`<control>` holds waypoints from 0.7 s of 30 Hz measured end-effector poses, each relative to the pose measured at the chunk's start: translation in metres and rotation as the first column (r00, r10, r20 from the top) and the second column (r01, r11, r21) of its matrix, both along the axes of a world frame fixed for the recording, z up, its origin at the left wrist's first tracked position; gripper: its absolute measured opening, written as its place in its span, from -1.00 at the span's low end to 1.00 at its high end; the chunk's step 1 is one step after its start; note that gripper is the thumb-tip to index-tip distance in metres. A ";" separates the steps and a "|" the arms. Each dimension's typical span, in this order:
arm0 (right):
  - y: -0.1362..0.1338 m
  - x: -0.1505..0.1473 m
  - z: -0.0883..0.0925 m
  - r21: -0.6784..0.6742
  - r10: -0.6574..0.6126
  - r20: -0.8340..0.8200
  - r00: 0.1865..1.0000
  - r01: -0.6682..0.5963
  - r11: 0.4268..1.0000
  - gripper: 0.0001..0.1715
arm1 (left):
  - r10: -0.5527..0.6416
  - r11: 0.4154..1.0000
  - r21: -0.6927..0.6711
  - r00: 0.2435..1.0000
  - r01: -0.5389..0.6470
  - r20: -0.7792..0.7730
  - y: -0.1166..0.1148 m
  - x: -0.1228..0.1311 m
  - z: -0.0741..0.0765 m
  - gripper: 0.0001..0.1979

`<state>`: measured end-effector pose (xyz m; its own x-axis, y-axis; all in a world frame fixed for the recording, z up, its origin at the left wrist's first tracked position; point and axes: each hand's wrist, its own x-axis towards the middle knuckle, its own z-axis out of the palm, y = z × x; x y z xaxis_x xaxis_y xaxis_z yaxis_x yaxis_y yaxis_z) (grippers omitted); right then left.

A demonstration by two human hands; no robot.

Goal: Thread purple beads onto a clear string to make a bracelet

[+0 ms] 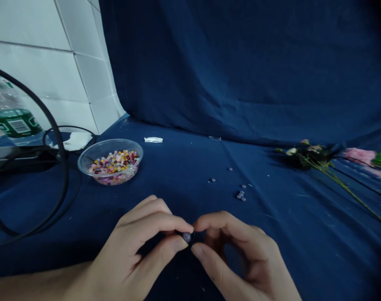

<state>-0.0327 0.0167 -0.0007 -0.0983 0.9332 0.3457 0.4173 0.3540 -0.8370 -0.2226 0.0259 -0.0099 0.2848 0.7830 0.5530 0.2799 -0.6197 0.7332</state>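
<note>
Between the thumb and index finger of my left hand (146,246) is a small purple bead (186,237). Just to its right is my right hand (240,255), thumb and index finger curved toward each other near a thin dark strand beside the bead; whether they grip it is too small to tell. The index fingertips of both hands nearly touch. Beyond my left hand, a clear round bowl (110,179) holds many pink, yellow, white and dark red beads. Several loose purple beads (241,195) lie on the blue cloth past my right hand.
At the left are a bottle with a green label (17,125), looped black cable (63,167) and white tissue (75,141). A small white wrapper (153,139) lies behind the bowl. Artificial flowers (315,156) lie at the right, before a hanging blue cloth (240,62).
</note>
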 end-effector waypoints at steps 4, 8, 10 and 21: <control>-0.001 -0.001 -0.005 -0.022 -0.045 -0.007 0.999 0.045 0.999 -0.86 | 0.000 0.998 -0.066 0.999 0.003 0.045 0.001 -0.001 -0.003 -0.75; -0.002 -0.001 -0.010 -0.003 -0.095 -0.023 0.995 0.095 0.995 -0.71 | 0.002 0.998 -0.069 0.998 0.002 0.057 0.002 -0.001 -0.003 -0.74; -0.001 -0.001 -0.010 0.001 -0.081 -0.035 0.996 0.081 0.997 -0.70 | 0.005 0.998 -0.066 0.998 -0.001 0.059 0.002 0.000 -0.002 -0.74; 0.000 -0.003 -0.005 0.001 -0.029 -0.093 0.995 0.029 1.000 -0.78 | -0.008 0.998 -0.066 0.999 0.011 0.038 0.000 0.000 -0.001 -0.72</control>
<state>-0.0355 0.0168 -0.0061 -0.0388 0.9343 0.3544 0.3479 0.3451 -0.8717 -0.2229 0.0257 -0.0112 0.2725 0.8155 0.5106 0.2457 -0.5721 0.7825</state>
